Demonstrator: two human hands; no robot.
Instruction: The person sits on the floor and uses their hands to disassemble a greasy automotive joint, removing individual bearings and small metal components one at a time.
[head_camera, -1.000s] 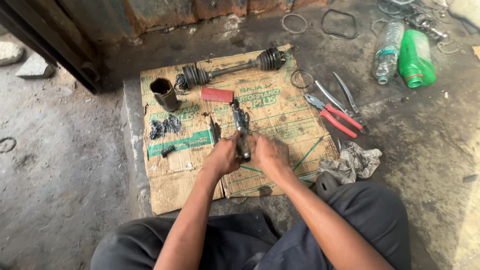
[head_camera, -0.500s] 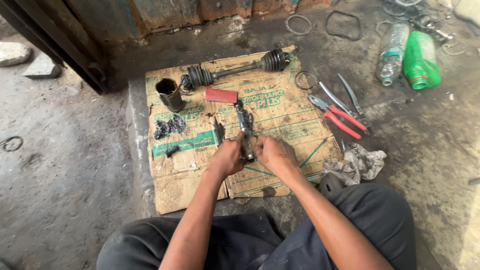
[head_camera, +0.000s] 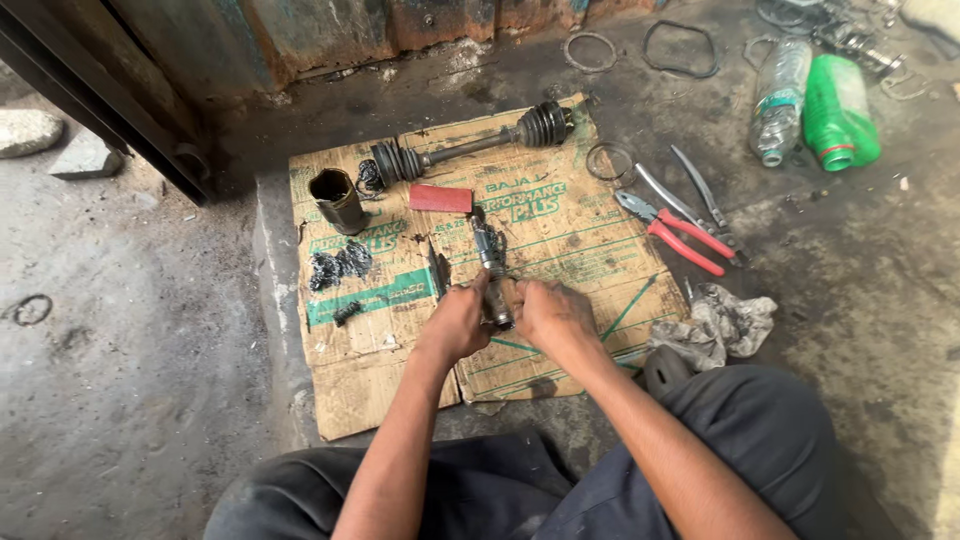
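A short greasy metal shaft piece (head_camera: 490, 262) lies on a flattened cardboard sheet (head_camera: 560, 235) in the head view. My left hand (head_camera: 457, 322) and my right hand (head_camera: 553, 318) both grip its near end from either side, fingers closed around it. Its far end points away from me toward a small red packet (head_camera: 440, 198). A thin dark tool (head_camera: 436, 270) lies just left of the shaft.
A drive axle with two rubber boots (head_camera: 465, 148) lies across the cardboard's far edge, a metal cup (head_camera: 336, 199) and black grease blobs (head_camera: 338, 265) at left. Red-handled pliers (head_camera: 672, 231), a rag (head_camera: 720, 322), a clear bottle (head_camera: 778, 100) and a green bottle (head_camera: 838, 112) are on the right.
Both hands have stayed on the shaft piece. The view has shifted slightly; the hands appear a little lower and nearer to me.
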